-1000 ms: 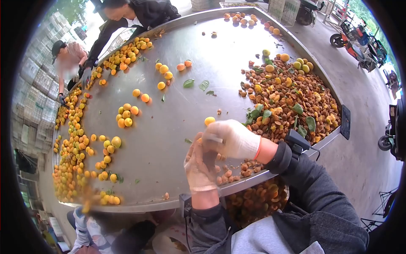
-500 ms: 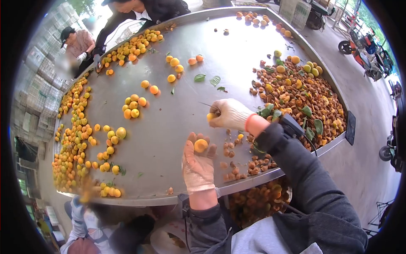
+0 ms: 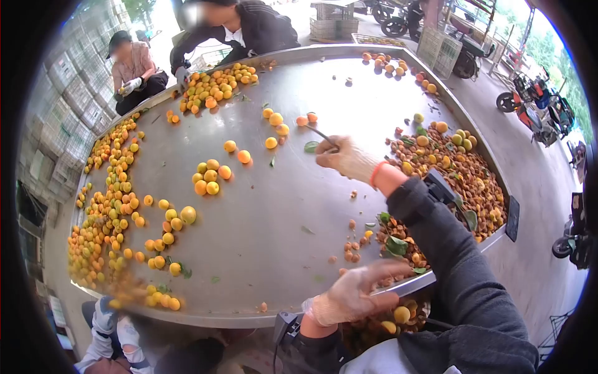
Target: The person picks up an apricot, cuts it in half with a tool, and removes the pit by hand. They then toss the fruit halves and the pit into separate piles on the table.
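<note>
My right hand (image 3: 349, 159), in a pale glove with a red-orange cuff, is closed on a thin pointed blade (image 3: 319, 132) that juts left over the metal table. Beside its fingertips lies a green leaf (image 3: 311, 146). My left hand (image 3: 356, 292), also gloved and partly smeared by motion, is open with its fingers stretched to the right. It hovers at the table's front edge above a container of apricots (image 3: 402, 315), whose rim is mostly hidden. No fruit shows in my left palm. A pile of brown apricot pits and scraps (image 3: 476, 193) covers the table's right side.
Many apricots (image 3: 115, 206) line the left side of the metal table (image 3: 268, 230), with a smaller cluster (image 3: 215, 87) at the back. Co-workers are at the back and front left. A black flat object (image 3: 512, 218) hangs at the right rim. Scooters (image 3: 536, 106) stand beyond.
The apricot in my left hand is gone from it; that hand has moved right and down, over the container. My right hand shifted slightly up and right, keeping the blade. The view has turned slightly.
</note>
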The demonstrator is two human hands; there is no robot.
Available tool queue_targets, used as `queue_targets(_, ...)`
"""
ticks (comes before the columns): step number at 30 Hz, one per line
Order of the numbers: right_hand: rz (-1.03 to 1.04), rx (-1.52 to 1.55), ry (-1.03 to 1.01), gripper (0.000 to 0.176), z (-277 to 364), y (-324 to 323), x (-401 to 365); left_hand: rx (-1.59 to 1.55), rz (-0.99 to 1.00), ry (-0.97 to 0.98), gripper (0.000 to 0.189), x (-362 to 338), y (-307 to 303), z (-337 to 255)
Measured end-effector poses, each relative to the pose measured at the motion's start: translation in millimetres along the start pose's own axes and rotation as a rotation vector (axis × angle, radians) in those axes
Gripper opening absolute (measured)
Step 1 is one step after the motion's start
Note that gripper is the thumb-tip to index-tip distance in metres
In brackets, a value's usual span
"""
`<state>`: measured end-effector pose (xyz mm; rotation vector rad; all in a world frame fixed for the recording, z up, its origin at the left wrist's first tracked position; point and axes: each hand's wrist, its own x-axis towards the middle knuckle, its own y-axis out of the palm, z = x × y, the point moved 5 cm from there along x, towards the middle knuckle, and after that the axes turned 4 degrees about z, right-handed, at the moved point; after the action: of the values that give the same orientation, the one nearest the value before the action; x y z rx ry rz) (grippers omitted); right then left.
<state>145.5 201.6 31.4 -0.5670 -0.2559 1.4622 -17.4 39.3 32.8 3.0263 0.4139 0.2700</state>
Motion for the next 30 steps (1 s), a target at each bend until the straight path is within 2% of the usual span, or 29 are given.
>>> queue_targets(1,0.007,-0.004,-0.005,0.028,-5,12,24,0.001,-0.009,0.003,0.038,-1,-7,0)
queue_targets(3,-0.08,-0.297,-0.284,0.033,6,40,69,-0.441,-0.576,-0.174,0.037,-14,-41,16)
queue_targets(4,-0.068,-0.296,-0.29,0.033,11,54,88,-0.416,-0.79,-0.057,0.041,-18,-54,17)
queue_targets(5,-0.111,-0.47,-0.274,0.032,17,66,107,-0.417,-0.808,-0.056,0.041,-19,-61,21)
queue_targets(6,-0.157,-0.64,-0.26,0.032,17,78,124,-0.553,-0.959,0.021,0.039,-27,-71,28)
queue_targets(7,-0.147,-0.633,-0.277,0.032,16,87,137,-0.683,-1.105,0.108,0.037,-35,-80,33)
queue_targets(10,-0.1,-0.695,-0.188,0.045,6,105,160,-0.767,-1.133,0.179,0.035,-44,-94,40)
queue_targets(11,-0.032,-0.744,-0.153,0.045,2,108,163,-0.759,-1.147,0.191,0.035,-46,-96,41)
queue_targets(14,-0.034,-0.746,-0.193,0.04,-4,107,163,-0.837,-1.115,0.181,0.035,-45,-97,44)
queue_targets(16,0.056,-0.522,-0.297,0.031,-1,109,141,-0.922,-1.078,0.207,0.038,-43,-98,51)
queue_targets(17,0.158,-0.216,-0.187,0.033,-6,108,122,-0.933,-1.071,0.204,0.038,-44,-98,55)
queue_targets(18,0.246,0.089,-0.074,0.035,10,99,84,-0.937,-1.15,0.233,0.039,-48,-102,59)
queue_targets(19,0.307,0.105,-0.03,0.04,38,82,39,-0.939,-1.227,0.262,0.04,-51,-105,60)
queue_targets(21,0.399,0.263,0.019,0.038,36,75,-12,-0.875,-1.25,0.256,0.043,-47,-102,53)
queue_targets(23,0.4,0.268,-0.003,0.037,27,71,-46,-0.707,-1.323,0.244,0.046,-45,-96,41)
queue_targets(25,0.354,0.038,-0.406,0.036,35,67,-71,-0.667,-1.231,0.214,0.046,-36,-86,38)
queue_targets(26,0.312,0.029,-0.411,0.034,35,63,-81,-0.628,-1.145,0.2,0.047,-28,-81,36)
queue_targets(30,0.236,0.08,-0.47,0.03,41,43,-114,-0.532,-1.072,0.187,0.045,-28,-72,38)
